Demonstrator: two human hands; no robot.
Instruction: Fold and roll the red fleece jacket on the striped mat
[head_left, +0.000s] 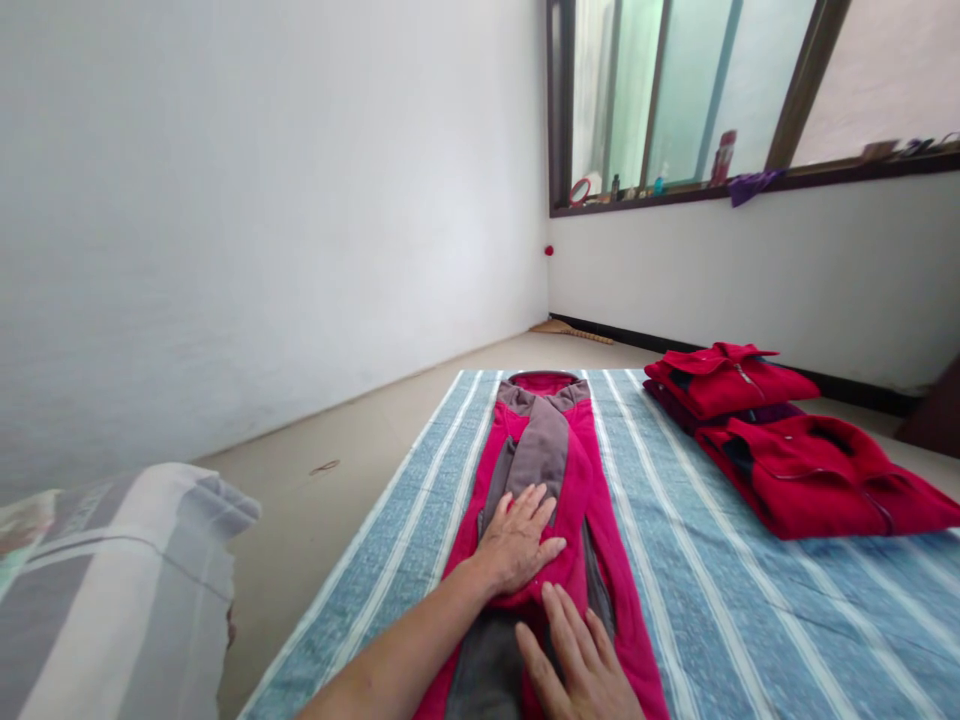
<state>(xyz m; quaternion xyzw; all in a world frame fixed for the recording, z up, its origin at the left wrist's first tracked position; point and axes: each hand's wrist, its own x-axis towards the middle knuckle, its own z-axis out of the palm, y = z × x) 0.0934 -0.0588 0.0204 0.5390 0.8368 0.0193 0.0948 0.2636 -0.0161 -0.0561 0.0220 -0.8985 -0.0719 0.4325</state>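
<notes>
A red and grey fleece garment [551,450] lies folded into a long narrow strip on a blue striped cloth [720,590]. My left hand [517,540] rests flat on the middle of the strip with fingers spread, open. My right hand [581,655] lies flat just below it on the near part of the garment, fingers stretched out and pointing away from me, open. Neither hand grips anything.
Two stacks of folded red garments [780,440] sit at the right on the cloth. A grey and white bundle [120,590] lies at the lower left on the floor. White walls stand left and ahead. Small items line the window sill [750,185].
</notes>
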